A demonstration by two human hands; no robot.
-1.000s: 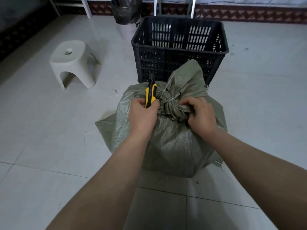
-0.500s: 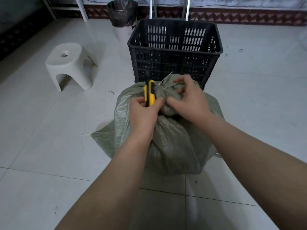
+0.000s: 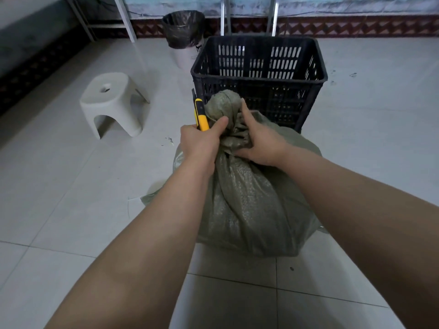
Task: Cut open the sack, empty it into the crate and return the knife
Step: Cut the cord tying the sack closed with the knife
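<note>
A full grey-green woven sack [image 3: 249, 205] stands on the tiled floor in front of me, its neck bunched and upright. My left hand [image 3: 199, 143] grips a yellow and black utility knife [image 3: 200, 115], which points up at the left side of the neck. The thumb of that hand presses on the bunched neck. My right hand [image 3: 259, 141] clasps the neck from the right. Directly behind the sack stands a black slatted plastic crate [image 3: 259, 77], and nothing shows inside it.
A white plastic stool [image 3: 111, 103] stands on the floor to the left. A bin lined with a black bag [image 3: 184, 36] sits behind the crate near the wall. Metal legs [image 3: 249, 15] rise at the back. Open tiled floor lies left and right.
The sack's neck now stands upright between both hands. My right hand slid from on top of the knot to clasping the neck from the right. The knife stays at the neck's left side.
</note>
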